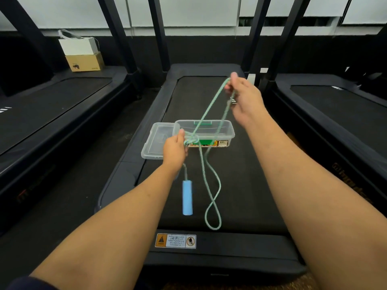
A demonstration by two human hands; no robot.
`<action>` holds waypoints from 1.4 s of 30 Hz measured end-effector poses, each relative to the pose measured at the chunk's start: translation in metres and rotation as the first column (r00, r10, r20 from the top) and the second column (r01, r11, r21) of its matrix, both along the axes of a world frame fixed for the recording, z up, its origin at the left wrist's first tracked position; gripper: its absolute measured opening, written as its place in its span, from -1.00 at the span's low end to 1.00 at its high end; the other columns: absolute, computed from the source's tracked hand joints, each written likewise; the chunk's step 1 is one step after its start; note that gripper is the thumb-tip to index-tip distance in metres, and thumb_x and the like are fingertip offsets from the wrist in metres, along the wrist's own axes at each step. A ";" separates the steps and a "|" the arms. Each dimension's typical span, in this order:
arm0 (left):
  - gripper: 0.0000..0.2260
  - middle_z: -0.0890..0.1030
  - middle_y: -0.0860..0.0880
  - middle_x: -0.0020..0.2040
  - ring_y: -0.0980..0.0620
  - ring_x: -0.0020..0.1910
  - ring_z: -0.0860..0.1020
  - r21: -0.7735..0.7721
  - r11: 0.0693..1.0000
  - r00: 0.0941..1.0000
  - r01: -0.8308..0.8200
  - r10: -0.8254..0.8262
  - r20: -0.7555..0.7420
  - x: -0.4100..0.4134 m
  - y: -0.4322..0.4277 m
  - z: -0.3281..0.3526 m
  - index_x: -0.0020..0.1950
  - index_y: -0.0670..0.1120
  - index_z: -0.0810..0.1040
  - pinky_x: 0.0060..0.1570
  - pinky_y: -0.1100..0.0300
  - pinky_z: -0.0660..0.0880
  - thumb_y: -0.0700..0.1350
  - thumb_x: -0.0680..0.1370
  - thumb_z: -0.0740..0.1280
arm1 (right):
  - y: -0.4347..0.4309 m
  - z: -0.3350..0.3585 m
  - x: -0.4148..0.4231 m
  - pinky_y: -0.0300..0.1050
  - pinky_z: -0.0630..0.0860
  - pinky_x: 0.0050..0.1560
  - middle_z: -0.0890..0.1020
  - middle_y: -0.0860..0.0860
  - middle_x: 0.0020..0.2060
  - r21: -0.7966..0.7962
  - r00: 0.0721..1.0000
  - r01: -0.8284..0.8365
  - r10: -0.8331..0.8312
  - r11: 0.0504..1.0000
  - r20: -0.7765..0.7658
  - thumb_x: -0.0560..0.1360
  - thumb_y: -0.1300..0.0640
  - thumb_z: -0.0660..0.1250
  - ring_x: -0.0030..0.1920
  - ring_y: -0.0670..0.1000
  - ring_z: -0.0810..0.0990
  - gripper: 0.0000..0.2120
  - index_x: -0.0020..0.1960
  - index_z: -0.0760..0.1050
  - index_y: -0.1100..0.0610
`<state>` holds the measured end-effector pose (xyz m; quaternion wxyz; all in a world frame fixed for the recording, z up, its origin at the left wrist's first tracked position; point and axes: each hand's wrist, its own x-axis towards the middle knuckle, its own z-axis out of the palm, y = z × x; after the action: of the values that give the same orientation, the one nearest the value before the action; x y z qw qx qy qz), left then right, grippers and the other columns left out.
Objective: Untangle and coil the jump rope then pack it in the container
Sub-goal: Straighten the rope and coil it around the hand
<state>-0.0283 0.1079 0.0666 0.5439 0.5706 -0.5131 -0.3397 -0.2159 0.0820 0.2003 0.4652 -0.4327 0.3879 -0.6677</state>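
Black treadmill belt (247, 185) fills mid-frame. Over it a green jump rope (204, 174) hangs knotted: left hand (174, 150) pinches the knot, right hand (244, 97) grips strands higher. Its blue handle (187, 197) dangles below; clear container (226, 127) and lid (152, 143) sit behind.

A single wide-angle view from the person's head, facing forward and tilted down along a treadmill belt (240, 185). Both forearms reach in from the bottom corners, and the left hand (174, 150) and right hand (245, 99) sit close at mid-frame. Straight lines bow toward the edges; the far wall (199, 47) crosses the top
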 end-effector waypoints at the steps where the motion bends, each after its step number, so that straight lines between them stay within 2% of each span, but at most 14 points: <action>1: -0.51 0.43 -0.09 -0.48 -0.04 -0.48 0.40 -0.019 1.000 1.000 -0.004 0.004 0.005 -0.005 -0.001 0.009 -0.40 -0.09 0.31 -0.36 0.15 0.33 0.09 0.69 0.12 | -0.002 -0.008 -0.006 -0.22 0.38 -0.30 0.60 -0.08 -0.32 0.039 0.997 0.069 -0.070 0.997 0.032 0.60 0.02 0.34 -0.29 -0.14 0.54 -0.76 -0.23 0.53 0.04; 3: -0.50 0.43 -0.09 -0.49 -0.08 -0.45 0.42 -0.052 0.999 0.999 -0.014 0.016 0.036 -0.013 -0.004 0.015 -0.43 -0.08 0.29 -0.33 0.11 0.36 0.09 0.68 0.12 | -0.006 -0.029 -0.017 -0.19 0.41 -0.20 0.60 -0.05 -0.25 0.132 0.951 0.289 -0.269 0.948 -0.150 0.56 0.06 0.38 -0.25 -0.08 0.53 -0.83 -0.19 0.52 0.04; 6: -0.50 0.38 -0.03 -0.50 -0.10 -0.37 0.44 -0.048 0.999 0.998 -0.006 0.009 0.067 -0.016 -0.005 0.008 -0.45 -0.04 0.28 -0.22 0.01 0.46 0.09 0.68 0.14 | -0.009 -0.047 -0.020 -0.09 0.40 0.09 0.54 -0.01 0.07 -0.009 0.685 0.456 -0.357 0.890 -0.635 0.48 0.07 0.42 0.03 -0.01 0.50 -0.77 0.12 0.52 0.00; 9: -0.52 0.34 0.00 -0.48 -0.08 -0.34 0.44 -0.016 1.000 0.998 -0.014 0.015 0.053 -0.018 -0.005 0.008 -0.43 -0.04 0.29 -0.18 -0.04 0.49 0.09 0.68 0.15 | 0.002 -0.038 -0.002 -0.09 0.52 0.03 0.62 -0.03 0.03 -0.107 0.619 0.001 -0.085 0.994 -0.781 0.48 0.15 0.42 -0.05 -0.11 0.56 -0.80 0.09 0.58 -0.01; 11: -0.53 0.38 -0.03 -0.46 -0.10 -0.32 0.45 -0.015 1.000 0.998 -0.013 0.014 0.061 -0.018 -0.005 0.009 -0.42 -0.07 0.33 -0.16 -0.10 0.52 0.08 0.67 0.16 | 0.010 -0.032 0.015 -0.15 0.53 -0.06 0.68 0.01 -0.03 0.051 0.363 -0.316 0.170 0.947 -0.916 0.50 0.19 0.43 -0.12 -0.11 0.59 -0.85 0.03 0.63 -0.03; 13: -0.50 0.48 -0.13 -0.40 -0.13 -0.30 0.49 0.003 1.000 0.997 -0.010 0.010 0.081 -0.017 -0.006 0.008 -0.35 -0.18 0.46 -0.11 -0.18 0.54 0.11 0.66 0.14 | 0.012 -0.034 0.028 -0.15 0.47 -0.08 0.67 -0.01 -0.10 0.197 0.071 -0.350 0.236 0.916 -0.969 0.53 0.15 0.42 -0.14 -0.07 0.60 -0.88 0.03 0.63 -0.03; 15: -0.43 0.55 -0.20 -0.34 -0.13 -0.29 0.51 0.016 1.000 0.995 -0.023 0.021 0.097 -0.013 -0.007 0.003 -0.22 -0.29 0.55 -0.09 -0.24 0.57 0.19 0.62 0.12 | 0.013 -0.041 0.035 -0.17 0.42 -0.13 0.66 -0.03 -0.19 0.297 -0.042 -0.307 0.298 0.904 -0.953 0.58 0.14 0.37 -0.23 -0.05 0.64 -0.94 0.01 0.61 0.03; 18: -0.42 0.55 -0.20 -0.34 -0.11 -0.31 0.50 0.005 0.999 0.995 -0.034 0.034 0.093 -0.008 -0.004 0.000 -0.23 -0.29 0.54 -0.09 -0.21 0.56 0.21 0.60 0.12 | 0.014 -0.046 0.038 -0.13 0.52 -0.16 0.65 0.07 -0.21 0.365 -0.021 -0.282 0.374 0.887 -0.927 0.59 0.12 0.36 -0.28 0.01 0.60 -0.90 0.00 0.62 0.13; 22: -0.49 0.47 -0.12 -0.43 -0.01 -0.41 0.41 -0.041 0.998 0.978 -0.048 0.055 0.199 -0.012 0.004 0.009 -0.41 -0.14 0.36 -0.31 0.08 0.37 0.05 0.69 0.11 | 0.014 -0.040 0.040 -0.08 0.48 -0.07 0.67 0.08 -0.09 0.191 -0.059 -0.187 0.183 0.964 -0.981 0.57 0.13 0.36 -0.09 0.07 0.57 -0.84 0.03 0.66 0.19; 26: -0.48 0.31 -0.04 -0.45 0.03 -0.44 0.27 -0.044 0.994 0.936 -0.100 0.109 0.333 -0.009 0.009 0.010 -0.46 -0.12 0.25 -0.33 0.07 0.06 -0.03 0.72 0.08 | 0.012 -0.033 0.037 -0.17 0.38 -0.35 0.52 -0.04 -0.34 0.192 0.401 -0.183 0.251 0.964 -0.881 0.56 0.21 0.27 -0.36 -0.01 0.43 -0.86 -0.11 0.60 0.14; 30: -0.46 0.45 -0.11 -0.43 -0.10 -0.38 0.43 0.027 0.992 0.967 -0.122 0.112 0.228 0.000 0.003 0.000 -0.41 -0.17 0.38 -0.29 0.02 0.29 0.05 0.71 0.06 | 0.011 -0.020 0.028 -0.19 0.42 -0.40 0.61 0.09 -0.14 0.240 0.722 -0.325 0.404 0.915 -0.561 0.61 0.25 0.26 -0.32 -0.01 0.53 -0.86 -0.12 0.51 0.19; 33: -0.49 0.57 -0.18 -0.39 -0.12 -0.45 0.56 0.035 0.997 0.993 -0.069 0.065 0.098 -0.006 0.004 0.007 -0.35 -0.17 0.49 -0.28 0.05 0.51 0.06 0.69 0.09 | 0.011 -0.020 0.024 -0.18 0.45 -0.36 0.68 0.13 -0.09 0.243 0.730 -0.375 0.446 0.895 -0.517 0.62 0.23 0.25 -0.29 0.00 0.59 -0.83 -0.13 0.53 0.18; 36: -0.49 0.50 -0.15 -0.45 -0.13 -0.41 0.50 -0.019 0.997 0.982 -0.078 0.080 0.173 -0.012 0.004 0.009 -0.43 -0.11 0.40 -0.29 0.01 0.45 0.06 0.69 0.13 | 0.014 -0.024 0.027 -0.14 0.47 -0.35 0.66 0.21 -0.10 0.261 0.635 -0.405 0.475 0.876 -0.609 0.58 0.28 0.27 -0.27 0.05 0.61 -0.88 -0.10 0.54 0.25; 42: -0.46 0.36 -0.02 -0.51 -0.04 -0.43 0.42 -0.028 0.994 0.986 -0.101 0.104 0.128 -0.016 0.008 0.011 -0.47 -0.08 0.31 -0.45 0.12 0.35 0.12 0.67 0.16 | 0.018 -0.020 0.033 -0.01 0.68 -0.07 0.62 0.23 -0.20 0.294 0.713 -0.459 0.545 0.838 -0.442 0.61 0.34 0.22 -0.11 0.23 0.70 -0.87 -0.09 0.51 0.29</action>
<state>-0.0443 0.1159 0.0779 0.5321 0.6113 -0.5209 -0.2680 -0.1831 0.1002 0.1806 0.5437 -0.6425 0.4170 -0.3431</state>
